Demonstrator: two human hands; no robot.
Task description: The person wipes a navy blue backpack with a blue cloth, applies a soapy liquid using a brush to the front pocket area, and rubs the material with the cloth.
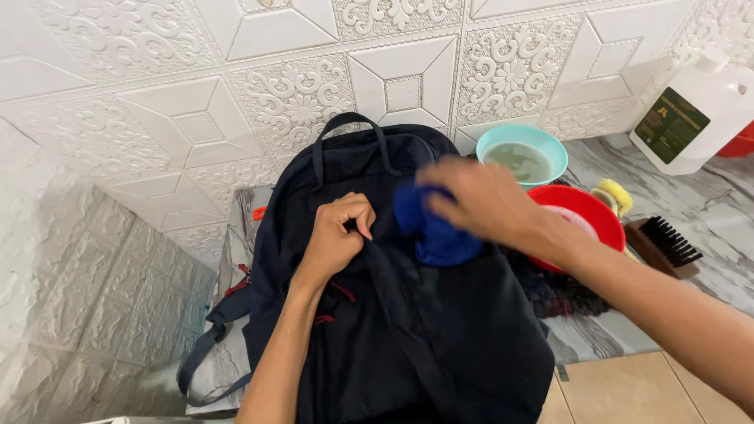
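On the marbled counter [707,228] against the wall lies our dark backpack [408,330] | risk: rubbing could shove it into the red basin [585,208] and teal bowl [522,153], spilling water | left hand [336,235] fingers closed, pinching fabric | right hand [479,200] fingers curled around blue cloth [436,232], blurred

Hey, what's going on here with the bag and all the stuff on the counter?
A person has a dark navy backpack lying on a marble-patterned counter. The left hand grips a fold of the bag's fabric, while the right hand, blurred, presses a blue cloth onto the bag. Beside it stand a teal bowl of cloudy liquid, a red basin, a bristle brush and a white jug.
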